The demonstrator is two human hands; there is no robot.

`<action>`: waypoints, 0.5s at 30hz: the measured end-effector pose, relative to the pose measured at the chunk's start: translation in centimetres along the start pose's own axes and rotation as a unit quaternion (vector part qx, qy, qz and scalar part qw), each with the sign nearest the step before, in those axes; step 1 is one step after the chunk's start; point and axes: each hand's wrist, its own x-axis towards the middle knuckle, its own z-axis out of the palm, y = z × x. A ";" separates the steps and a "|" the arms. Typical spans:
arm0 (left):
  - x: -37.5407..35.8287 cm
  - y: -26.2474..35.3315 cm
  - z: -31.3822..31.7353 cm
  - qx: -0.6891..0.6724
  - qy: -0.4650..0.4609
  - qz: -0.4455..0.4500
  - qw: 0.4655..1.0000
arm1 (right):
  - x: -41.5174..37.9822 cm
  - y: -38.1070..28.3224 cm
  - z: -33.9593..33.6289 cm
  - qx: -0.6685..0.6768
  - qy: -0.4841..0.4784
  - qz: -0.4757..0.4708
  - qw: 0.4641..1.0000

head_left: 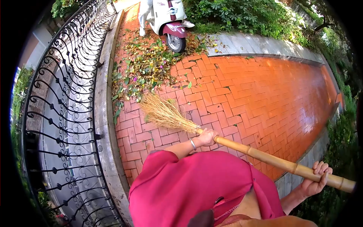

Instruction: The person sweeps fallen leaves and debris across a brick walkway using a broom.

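Note:
A straw broom (166, 111) with a long bamboo handle slants across the view, its bristles low over the brick path at the near edge of the fallen leaves (149, 62). My left hand (207, 137), with a silver bangle at the wrist, is wrapped round the handle just behind the bristles. Farther up, near the handle's upper end at the right, my right hand (318, 177) grips the bamboo with its fingers curled over it. The leaves are yellow, brown and green, with a few purple petals among them.
A cream and maroon scooter (170, 19) stands at the far side of the leaves, a person's legs beside it. Black iron railing (60, 113) on a stone kerb runs along the left. Stone edging (261, 44) and shrubs (242, 15) border the right.

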 end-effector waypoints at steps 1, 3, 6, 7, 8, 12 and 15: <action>-0.1 0.2 0.3 0.004 -0.017 -0.005 1.000 | -0.6 -0.1 -0.4 -0.008 0.010 0.006 1.000; -0.4 0.4 1.3 0.018 -0.033 -0.013 0.999 | -2.0 -0.4 -1.5 -0.017 0.030 0.015 0.999; -0.6 0.5 3.3 0.061 -0.057 -0.036 0.996 | -4.4 -0.6 -3.2 -0.026 0.078 0.027 0.996; -0.6 1.0 3.6 0.066 -0.064 -0.030 0.995 | -5.2 -0.7 -4.0 -0.017 0.065 0.031 0.997; -0.6 1.5 3.8 0.077 -0.093 -0.034 0.992 | -5.8 -0.9 -4.9 -0.017 0.074 0.029 0.997; -1.5 4.4 4.4 0.088 -0.135 -0.043 0.986 | -8.7 -1.9 -10.5 -0.016 0.083 0.053 0.995; -2.1 5.2 6.3 0.129 -0.148 -0.026 0.980 | -10.4 -3.1 -15.7 -0.012 0.166 0.070 0.984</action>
